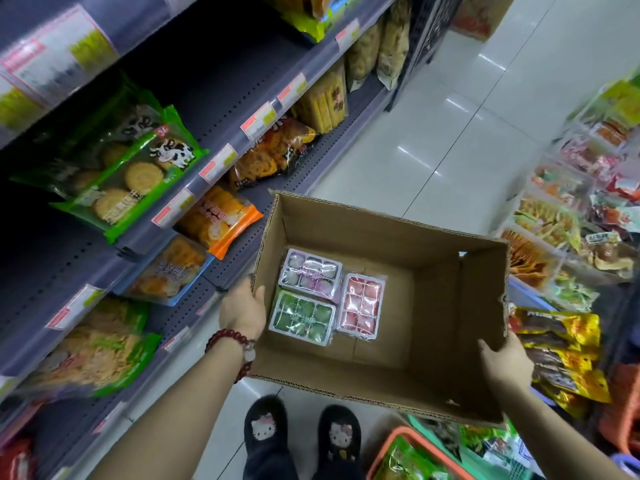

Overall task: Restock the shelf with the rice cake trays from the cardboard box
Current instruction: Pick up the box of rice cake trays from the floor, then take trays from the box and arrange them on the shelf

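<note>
A person holds an open cardboard box [433, 271] above a shop aisle, one hand on each side wall. The left hand [242, 311], a red bead bracelet [228, 344] on its wrist, presses against the outside of the box's left wall with its thumb hooked over the rim. The right hand [505, 362] grips the right wall near the box's near right corner, thumb inside; the remaining fingers of both hands are hidden behind the cardboard. Three rice cake trays lie flat on the box floor toward its left wall: a pale purple tray [310, 273] farthest away, a green tray [301, 317] just nearer and touching it, and a red tray [362, 306] beside both. Their labels are too blurred to read. The shelf [221, 98] at left holds snack bags [114, 174].
</note>
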Demonstrator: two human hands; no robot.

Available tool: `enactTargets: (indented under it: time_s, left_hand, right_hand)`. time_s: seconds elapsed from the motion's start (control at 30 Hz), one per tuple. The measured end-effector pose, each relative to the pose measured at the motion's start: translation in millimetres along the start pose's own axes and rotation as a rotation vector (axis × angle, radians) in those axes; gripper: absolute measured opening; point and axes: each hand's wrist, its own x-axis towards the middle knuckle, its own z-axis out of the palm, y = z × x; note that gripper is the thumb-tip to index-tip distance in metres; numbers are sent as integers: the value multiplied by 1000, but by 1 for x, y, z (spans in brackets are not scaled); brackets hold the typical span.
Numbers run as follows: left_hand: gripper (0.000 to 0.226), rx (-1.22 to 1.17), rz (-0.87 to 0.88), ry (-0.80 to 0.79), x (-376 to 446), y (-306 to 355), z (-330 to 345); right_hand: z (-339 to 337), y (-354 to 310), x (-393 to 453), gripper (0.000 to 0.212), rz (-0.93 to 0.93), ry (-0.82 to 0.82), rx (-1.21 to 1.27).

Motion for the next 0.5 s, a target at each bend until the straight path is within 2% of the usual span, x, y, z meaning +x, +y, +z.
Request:
enactTargets:
  time_s: [0.1,0.2,0.33,0.5]
  left_hand:
    - [50,-87,21,11,-8,20,-11]
    - [49,-141,252,97,-18,41,-24]
    - [41,-101,475,-5,-28,65,-41]
    - [40,-67,476,-69,-22,74,-29]
  right_hand:
    - [-11,-14,-7,48,36,-25,-20]
    - [-26,-35,-24,50,-69,58,-44]
    - [-34,-62,-49,48,-240,34,-23]
    - [-21,-74,-59,46,-261,-114,111]
